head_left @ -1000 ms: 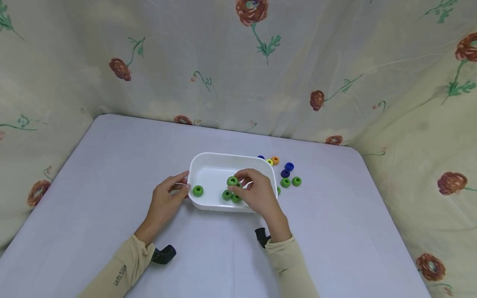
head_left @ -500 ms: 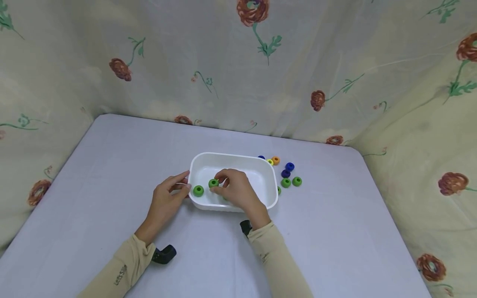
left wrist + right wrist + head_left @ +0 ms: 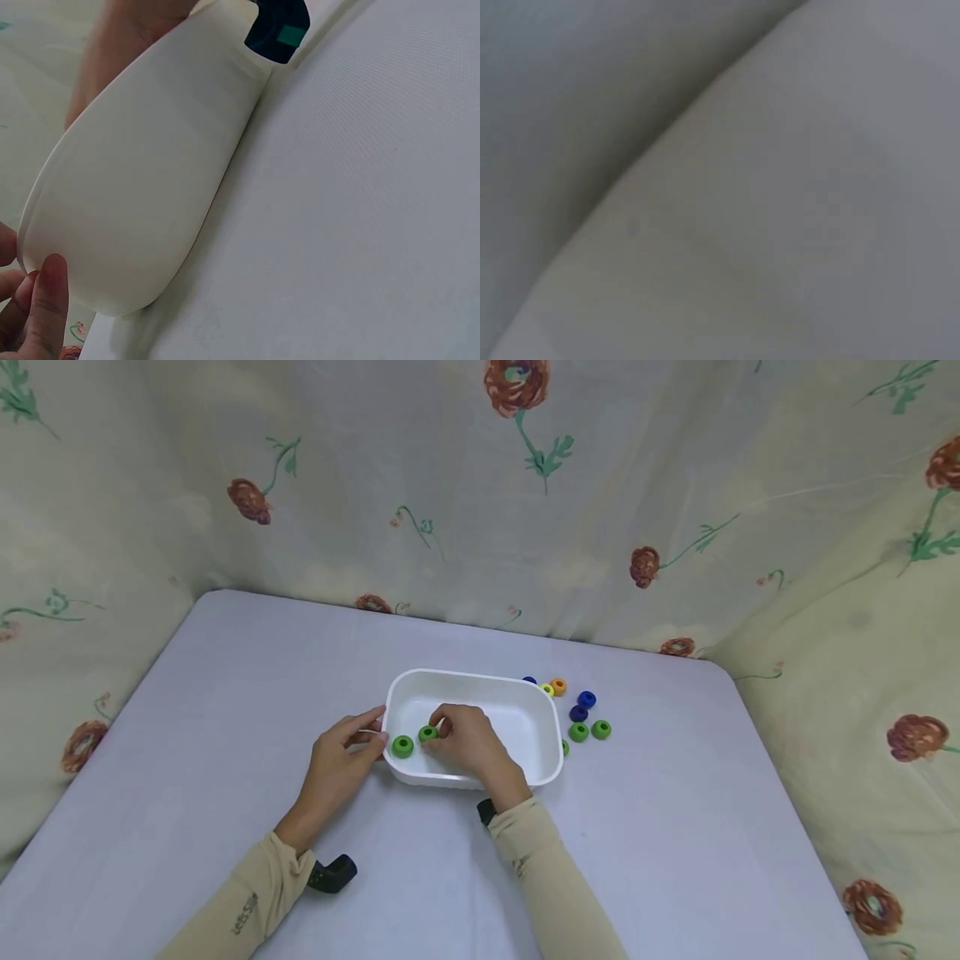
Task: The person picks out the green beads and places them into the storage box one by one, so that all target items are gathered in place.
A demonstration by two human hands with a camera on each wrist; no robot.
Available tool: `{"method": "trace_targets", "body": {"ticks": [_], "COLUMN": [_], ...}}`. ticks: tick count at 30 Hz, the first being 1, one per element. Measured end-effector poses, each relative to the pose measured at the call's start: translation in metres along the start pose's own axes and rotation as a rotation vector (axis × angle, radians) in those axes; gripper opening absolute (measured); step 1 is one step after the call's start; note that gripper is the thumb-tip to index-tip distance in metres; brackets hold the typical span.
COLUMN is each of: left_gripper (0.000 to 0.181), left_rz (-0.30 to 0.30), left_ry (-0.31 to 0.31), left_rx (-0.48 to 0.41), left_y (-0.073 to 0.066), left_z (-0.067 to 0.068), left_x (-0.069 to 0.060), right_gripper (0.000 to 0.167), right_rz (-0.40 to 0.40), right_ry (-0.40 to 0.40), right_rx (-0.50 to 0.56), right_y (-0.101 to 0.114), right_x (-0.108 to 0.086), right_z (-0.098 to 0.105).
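Observation:
A white plastic tray [image 3: 517, 710] sits mid-table. My left hand [image 3: 339, 770] grips its left end, with the thumb at the rim; in the left wrist view, fingers [image 3: 51, 300] press the outer wall. Inside the tray, my right hand [image 3: 471, 743] pinches a green bead [image 3: 427, 733] between thumb and fingertips, low over the floor. Another green bead [image 3: 402, 746] lies just to the left, in the tray's left corner. More green beads seen there earlier are hidden behind my right hand. The right wrist view holds only blurred pale surfaces.
Loose beads lie right of the tray: an orange bead [image 3: 558, 687], a yellow bead [image 3: 547, 690], blue beads [image 3: 587, 699] and green beads [image 3: 602, 729]. Some are partly hidden by the tray's right wall. A flowered curtain [image 3: 450, 485] hangs behind the white table [image 3: 675, 827].
My right hand has carried the green bead leftward across the tray, then slightly lower, beside the corner bead. The left hand has stayed at the tray's left end.

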State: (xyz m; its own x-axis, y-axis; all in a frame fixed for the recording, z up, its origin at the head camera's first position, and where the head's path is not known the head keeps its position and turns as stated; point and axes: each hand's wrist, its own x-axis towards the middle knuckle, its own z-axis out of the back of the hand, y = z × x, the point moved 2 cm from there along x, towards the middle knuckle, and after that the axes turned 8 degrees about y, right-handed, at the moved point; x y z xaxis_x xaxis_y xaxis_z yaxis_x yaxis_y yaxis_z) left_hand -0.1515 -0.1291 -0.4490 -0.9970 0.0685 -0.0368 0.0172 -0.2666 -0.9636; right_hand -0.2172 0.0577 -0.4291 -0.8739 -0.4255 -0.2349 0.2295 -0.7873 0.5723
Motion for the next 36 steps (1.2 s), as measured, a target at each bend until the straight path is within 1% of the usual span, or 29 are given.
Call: {"method": "trace_targets", "body": {"ticks": [7,14,18,23,28,36], "left_gripper": [0.046,0.045,0.045,0.045,0.045,0.046], "left_rz": [-0.011,-0.024,-0.028,-0.015,-0.009,-0.026], "left_ry": [0.001,0.000,-0.005,-0.006,-0.007,-0.003], "left_rx": [-0.016,-0.028,-0.020,-0.011,-0.010,-0.007], "left_y": [0.001,0.002,0.003,0.002,0.002,0.001], "left_z": [0.000,0.000,0.000,-0.001,0.000,0.000], "left_x": [0.000,0.001,0.001,0.000,-0.001,-0.001], "right_gripper": [0.023,0.026,0.029,0.031,0.031,0.032], "right_rz": [-0.002,-0.038,-0.013,0.027,0.038,0.035], "right_ry": [0.003,0.039,0.054,0.065,0.071,0.081], "right_rx": [0.011,-0.003,0.002,0.007,0.007,0.012], "right_y": [0.001,0.006,0.007,0.009,0.010,0.011], "right_x": [0.005,0.007,0.008,0.009,0.009,0.009], "right_z": [-0.005,-0.007,-0.008,-0.009,-0.010,-0.011]}}
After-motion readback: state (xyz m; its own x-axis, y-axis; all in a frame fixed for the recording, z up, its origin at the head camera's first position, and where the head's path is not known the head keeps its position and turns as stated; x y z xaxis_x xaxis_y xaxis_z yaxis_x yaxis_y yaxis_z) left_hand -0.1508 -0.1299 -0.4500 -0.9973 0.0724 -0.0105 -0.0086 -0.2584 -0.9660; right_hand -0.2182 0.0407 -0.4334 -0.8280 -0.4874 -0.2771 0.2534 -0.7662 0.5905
